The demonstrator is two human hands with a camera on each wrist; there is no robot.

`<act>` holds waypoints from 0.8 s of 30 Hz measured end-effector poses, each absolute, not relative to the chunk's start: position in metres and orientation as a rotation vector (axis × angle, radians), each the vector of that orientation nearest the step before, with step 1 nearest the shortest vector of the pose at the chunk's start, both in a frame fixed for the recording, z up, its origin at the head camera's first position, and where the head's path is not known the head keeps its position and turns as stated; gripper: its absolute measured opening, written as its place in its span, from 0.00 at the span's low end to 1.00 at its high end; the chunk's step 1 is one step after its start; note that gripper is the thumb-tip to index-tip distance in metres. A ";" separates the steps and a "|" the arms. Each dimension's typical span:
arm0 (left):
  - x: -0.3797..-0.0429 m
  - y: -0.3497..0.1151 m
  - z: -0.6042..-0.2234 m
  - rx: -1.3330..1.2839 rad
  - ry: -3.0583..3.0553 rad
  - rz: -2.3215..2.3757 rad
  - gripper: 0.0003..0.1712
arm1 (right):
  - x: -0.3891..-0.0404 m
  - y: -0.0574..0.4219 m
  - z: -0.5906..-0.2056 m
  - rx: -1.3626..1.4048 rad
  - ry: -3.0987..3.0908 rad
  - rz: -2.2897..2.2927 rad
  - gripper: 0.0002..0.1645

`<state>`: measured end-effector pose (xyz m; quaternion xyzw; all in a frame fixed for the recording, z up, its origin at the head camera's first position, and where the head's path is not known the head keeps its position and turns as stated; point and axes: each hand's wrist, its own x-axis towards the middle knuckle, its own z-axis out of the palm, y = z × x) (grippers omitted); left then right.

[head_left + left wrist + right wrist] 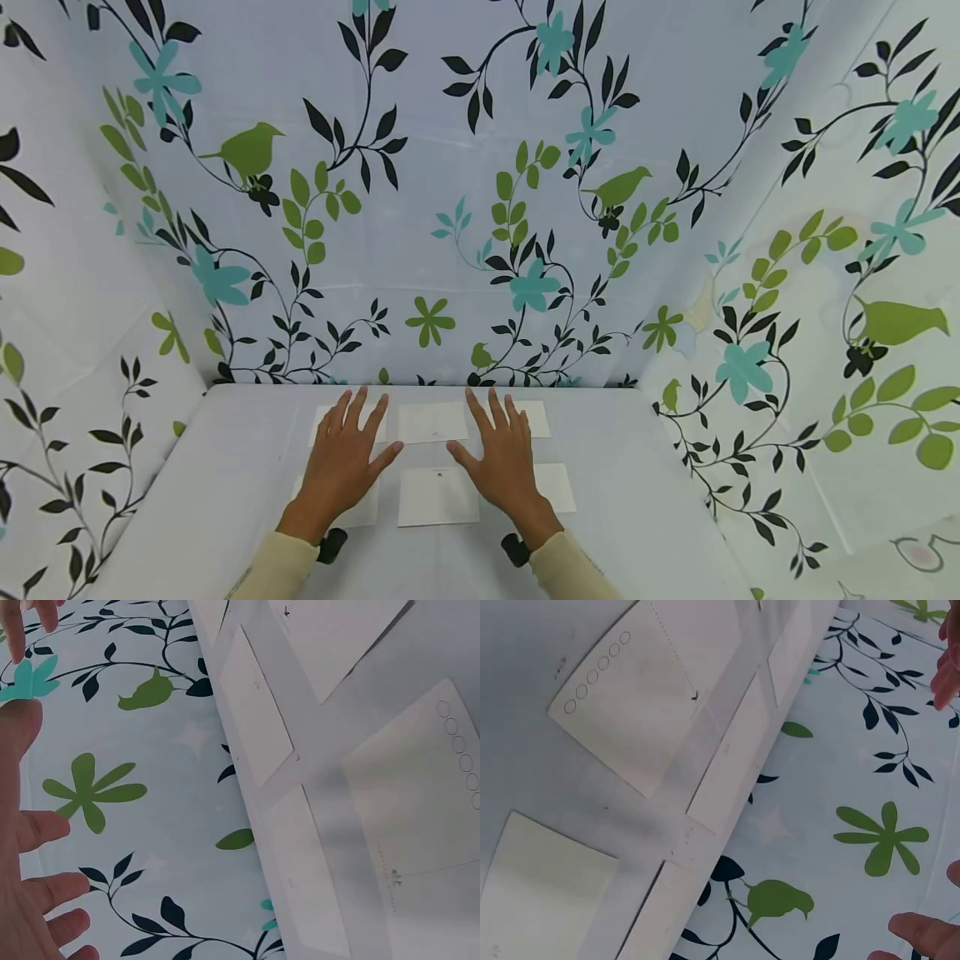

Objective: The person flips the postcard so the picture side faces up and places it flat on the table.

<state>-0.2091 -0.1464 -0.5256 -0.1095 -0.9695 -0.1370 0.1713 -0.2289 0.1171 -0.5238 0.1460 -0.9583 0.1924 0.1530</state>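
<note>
Several white cards lie in two rows on a white table. My left hand (341, 462) is spread above the left pair, partly covering the back-left card (318, 423) and the front-left card (362, 510). Fingers also spread, my right hand (501, 458) is above the right pair, the back-right card (536, 418) and front-right card (556, 488). Between the hands lie the back-middle card (432, 422) and front-middle card (438, 497). A row of small circles shows on the front-left card (431, 825) in the left wrist view. Neither hand holds anything.
A patterned cloth (427, 208) with leaves, flowers and birds hangs behind the white table (240, 467) and along both sides. Dark straps with small black devices (332, 546) sit at both wrists, beside light sleeves (277, 567).
</note>
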 end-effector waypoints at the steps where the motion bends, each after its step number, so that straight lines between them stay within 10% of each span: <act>1: -0.209 -0.148 -0.528 -0.299 -2.749 -0.402 0.47 | -0.229 0.116 -0.526 0.419 -2.730 0.564 0.52; 24: -0.205 -0.188 -0.567 -0.167 -2.544 -0.925 0.37 | -0.224 0.082 -0.555 0.227 -2.566 1.252 0.43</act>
